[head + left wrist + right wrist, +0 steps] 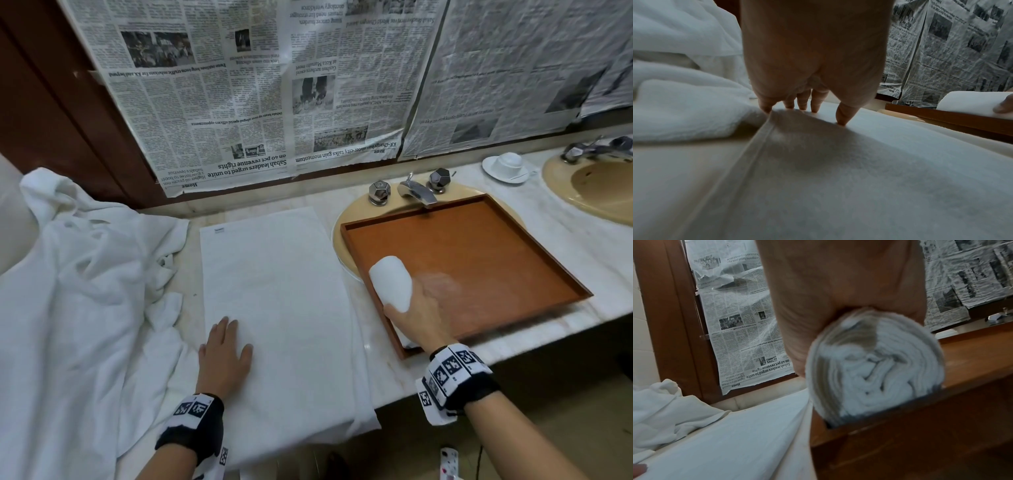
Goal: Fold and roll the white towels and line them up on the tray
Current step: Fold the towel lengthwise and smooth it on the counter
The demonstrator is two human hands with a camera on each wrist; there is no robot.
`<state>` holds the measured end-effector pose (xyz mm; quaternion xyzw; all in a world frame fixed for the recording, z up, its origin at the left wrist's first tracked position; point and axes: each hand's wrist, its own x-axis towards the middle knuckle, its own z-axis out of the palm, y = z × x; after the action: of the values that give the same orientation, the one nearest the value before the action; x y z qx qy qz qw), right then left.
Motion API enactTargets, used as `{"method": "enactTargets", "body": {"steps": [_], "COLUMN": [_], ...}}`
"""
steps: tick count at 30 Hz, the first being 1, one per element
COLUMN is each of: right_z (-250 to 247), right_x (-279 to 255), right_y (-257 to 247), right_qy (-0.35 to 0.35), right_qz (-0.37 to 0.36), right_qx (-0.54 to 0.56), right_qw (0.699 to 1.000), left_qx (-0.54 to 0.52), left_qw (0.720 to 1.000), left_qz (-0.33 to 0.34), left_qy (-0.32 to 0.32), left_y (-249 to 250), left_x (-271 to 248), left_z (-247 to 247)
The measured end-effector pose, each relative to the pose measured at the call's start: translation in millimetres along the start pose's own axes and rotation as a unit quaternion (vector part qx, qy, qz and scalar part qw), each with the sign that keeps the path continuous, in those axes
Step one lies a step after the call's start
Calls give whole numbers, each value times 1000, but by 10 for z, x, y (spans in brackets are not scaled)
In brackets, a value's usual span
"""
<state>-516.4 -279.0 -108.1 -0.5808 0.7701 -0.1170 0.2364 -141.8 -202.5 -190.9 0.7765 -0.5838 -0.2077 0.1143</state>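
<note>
My right hand (416,311) grips a rolled white towel (392,282) at the near left corner of the brown wooden tray (486,260). The right wrist view faces the spiral end of that rolled towel (873,368), just over the tray's rim (900,426). A long folded white towel (277,301) lies flat on the counter left of the tray. My left hand (224,353) rests flat on its near left part, with its fingertips (842,120) pressing the cloth (838,178).
A heap of loose white towels (78,291) covers the counter's left side. The tray sits over a beige sink (352,219) with chrome taps (416,192). A white cup and saucer (507,166) and a second sink (596,185) are at far right. Newspaper (257,85) covers the wall.
</note>
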Motion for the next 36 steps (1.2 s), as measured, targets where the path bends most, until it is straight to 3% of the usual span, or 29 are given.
{"method": "enactTargets", "body": {"steps": [17, 22, 36], "right_z": [26, -15, -165], "right_x": [22, 25, 78], "right_y": [7, 48, 160], "right_qy": [12, -5, -11], "right_qz": [-15, 12, -18], "right_qx": [-40, 29, 105], "right_qw": [999, 999, 994], "left_qx": [-15, -2, -6], "left_qw": [1000, 1000, 1000], "left_qz": [-9, -14, -23], "left_qy": [2, 8, 7], "left_y": [29, 53, 35], "left_x": [-9, -94, -202], "left_z": [-4, 8, -40]}}
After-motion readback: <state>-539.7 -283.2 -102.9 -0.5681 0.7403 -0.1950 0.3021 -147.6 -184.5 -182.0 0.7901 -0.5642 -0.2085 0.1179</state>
